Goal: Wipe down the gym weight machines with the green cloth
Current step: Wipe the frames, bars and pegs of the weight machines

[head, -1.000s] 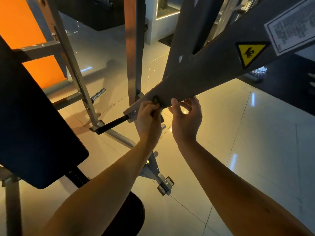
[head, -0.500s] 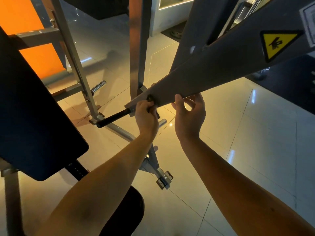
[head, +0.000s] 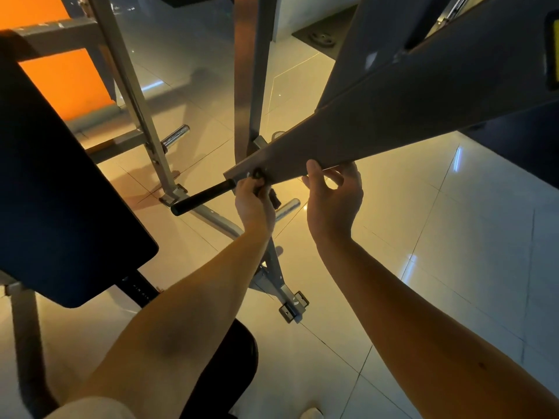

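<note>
**Cloth** (head: 274, 198): a small dark wad bunched in my left hand (head: 254, 204), with part of it hanging just below the knuckles. In this amber light I cannot confirm that it is green. It sits at the low left tip of the grey machine arm (head: 393, 122), pressed against the plate where a dark fitting sits. The black handle (head: 202, 198) juts out to the left just beside it.

**Left hand:** fingers curled tight round the cloth. I judge it is bunched this way to work into the fitting's edges rather than sweep a flat face.

**Right hand** (head: 332, 204): thumb on the near face of the arm and fingers hooked under its lower edge, grasping it just right of the cloth. I take this as bracing, so the pivoting arm does not swing away under wiping pressure.

**Machine arm:** the surface is matt grey and widens toward the upper right, where a yellow warning label (head: 552, 52) is cut by the frame edge.

**Outward:** upright post (head: 251, 71) behind the tip, black back pad (head: 60, 189) at near left, glossy tiled floor (head: 453, 237) below.
</note>
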Action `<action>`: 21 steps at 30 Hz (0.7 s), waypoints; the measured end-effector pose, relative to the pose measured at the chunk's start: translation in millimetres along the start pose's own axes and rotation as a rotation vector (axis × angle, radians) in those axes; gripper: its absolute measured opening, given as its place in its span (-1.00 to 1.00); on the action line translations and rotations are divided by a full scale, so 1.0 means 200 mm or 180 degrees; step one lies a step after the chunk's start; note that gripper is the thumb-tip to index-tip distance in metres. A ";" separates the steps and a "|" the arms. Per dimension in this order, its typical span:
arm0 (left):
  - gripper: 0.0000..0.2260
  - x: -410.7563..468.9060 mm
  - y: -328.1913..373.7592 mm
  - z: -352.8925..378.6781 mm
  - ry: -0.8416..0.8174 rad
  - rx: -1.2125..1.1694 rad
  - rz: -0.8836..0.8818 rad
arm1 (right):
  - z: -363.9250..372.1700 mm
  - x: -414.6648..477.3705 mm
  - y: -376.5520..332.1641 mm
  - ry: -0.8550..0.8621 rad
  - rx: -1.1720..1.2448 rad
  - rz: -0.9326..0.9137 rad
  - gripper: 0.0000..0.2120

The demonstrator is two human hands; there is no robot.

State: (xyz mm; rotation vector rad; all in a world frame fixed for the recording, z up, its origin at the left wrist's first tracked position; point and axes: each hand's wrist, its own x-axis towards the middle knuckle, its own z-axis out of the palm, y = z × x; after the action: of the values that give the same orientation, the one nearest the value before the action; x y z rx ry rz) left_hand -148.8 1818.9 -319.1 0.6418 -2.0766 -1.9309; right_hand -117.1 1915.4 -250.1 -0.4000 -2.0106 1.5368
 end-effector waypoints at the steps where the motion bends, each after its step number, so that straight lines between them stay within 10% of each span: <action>1: -0.73 -0.02 0.03 0.01 0.0109 0.0082 0.0178 | 0.01 0.00 0.00 -0.0001 0.0002 0.0017 -0.73; 4: -0.83 -0.11 0.09 0.07 -0.0169 -0.0696 0.0366 | 0.05 -0.01 0.02 -0.0018 -0.0002 0.0081 -0.72; 15: -0.86 0.23 0.05 0.01 0.0539 -0.1970 -0.2162 | 0.13 -0.04 0.07 -0.0014 0.0186 0.0318 -0.61; 21: -0.86 0.04 0.01 0.09 -0.0147 -0.1524 -0.0421 | 0.15 -0.04 0.07 0.0029 0.0168 0.0367 -0.58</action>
State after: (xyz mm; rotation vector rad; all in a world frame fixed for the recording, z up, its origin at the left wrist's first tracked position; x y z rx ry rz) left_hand -164.7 1830.0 -320.1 0.6368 -1.5303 -2.4155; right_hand -129.5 1891.4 -270.7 -0.5086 -1.9657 1.6510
